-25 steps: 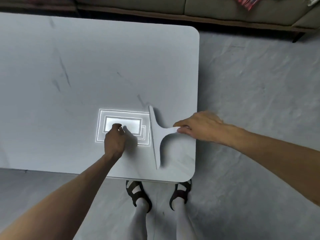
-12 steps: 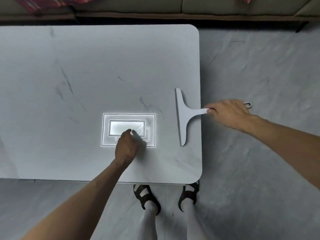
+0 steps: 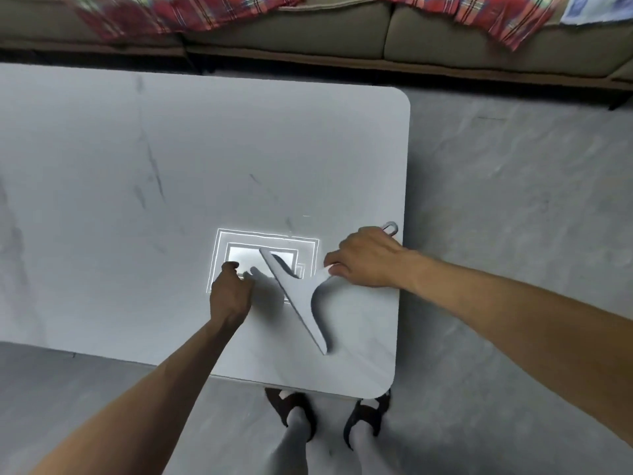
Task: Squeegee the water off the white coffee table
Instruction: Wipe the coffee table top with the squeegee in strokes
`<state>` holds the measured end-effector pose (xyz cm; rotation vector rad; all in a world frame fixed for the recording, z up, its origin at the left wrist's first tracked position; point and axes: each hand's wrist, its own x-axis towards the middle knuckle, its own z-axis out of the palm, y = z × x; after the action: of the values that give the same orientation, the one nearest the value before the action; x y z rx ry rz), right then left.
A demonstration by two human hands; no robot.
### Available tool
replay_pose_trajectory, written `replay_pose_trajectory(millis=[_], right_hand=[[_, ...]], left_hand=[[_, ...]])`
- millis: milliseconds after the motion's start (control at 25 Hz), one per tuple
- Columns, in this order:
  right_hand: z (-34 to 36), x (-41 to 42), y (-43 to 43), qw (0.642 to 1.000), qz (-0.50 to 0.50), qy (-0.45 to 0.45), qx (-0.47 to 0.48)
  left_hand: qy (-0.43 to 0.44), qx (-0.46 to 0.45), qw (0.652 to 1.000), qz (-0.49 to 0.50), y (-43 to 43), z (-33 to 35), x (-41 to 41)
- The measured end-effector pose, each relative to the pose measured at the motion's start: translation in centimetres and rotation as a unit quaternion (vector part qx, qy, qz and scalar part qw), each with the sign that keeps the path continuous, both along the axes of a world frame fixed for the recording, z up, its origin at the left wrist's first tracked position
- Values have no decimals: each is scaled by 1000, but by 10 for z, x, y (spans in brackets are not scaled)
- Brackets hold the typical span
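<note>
home living room, sofa (image 3: pixel 445 32), coffee table (image 3: pixel 171 149)

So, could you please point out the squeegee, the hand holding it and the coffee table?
squeegee (image 3: pixel 299 291): head view, on its head where the handle joins.
right hand (image 3: pixel 370 258): head view, on the back of the hand.
white coffee table (image 3: pixel 239 149): head view, on the bare top.

The squeegee (image 3: pixel 297 296) slants across the worktop (image 3: pixel 137 234) between the left hand (image 3: pixel 230 293) and the right hand (image 3: pixel 370 258), so its long blade bars the straight way from one set of fingers to the other. Left of the left fingers and beyond them, the worktop runs broad and flat. Just right of the right fingers the worktop's edge drops to the floor (image 3: pixel 513 234). A sofa (image 3: pixel 445 39) stands past the far edge.
</note>
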<state>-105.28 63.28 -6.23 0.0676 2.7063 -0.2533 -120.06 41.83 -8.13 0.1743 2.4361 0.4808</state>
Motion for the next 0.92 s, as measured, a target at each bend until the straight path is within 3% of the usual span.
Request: replay_pose_trajectory(millis=[120, 280, 400, 480, 600, 760, 920], right_hand=[[-25, -46, -43, 998, 60, -25, -13], [-44, -62, -21, 999, 38, -15, -6], [-44, -39, 35, 993, -120, -8, -12], [-40, -5, 68, 967, -255, 6, -11], [-31, 58, 96, 924, -380, 10, 37], [-11, 132, 106, 877, -468, 0, 108], [17, 134, 108, 864, -481, 12, 146]], left_hand=[[13, -14, 1000, 8, -15, -6, -17], [43, -20, 997, -53, -5, -24, -34], [22, -21, 991, -130, 21, -33, -37], [-1, -20, 986, -163, 45, -32, -34], [-28, -50, 964, -259, 81, -25, -22], [-68, -120, 934, -329, 112, -13, -1], [6, -134, 904, -405, 113, 2, 1]])
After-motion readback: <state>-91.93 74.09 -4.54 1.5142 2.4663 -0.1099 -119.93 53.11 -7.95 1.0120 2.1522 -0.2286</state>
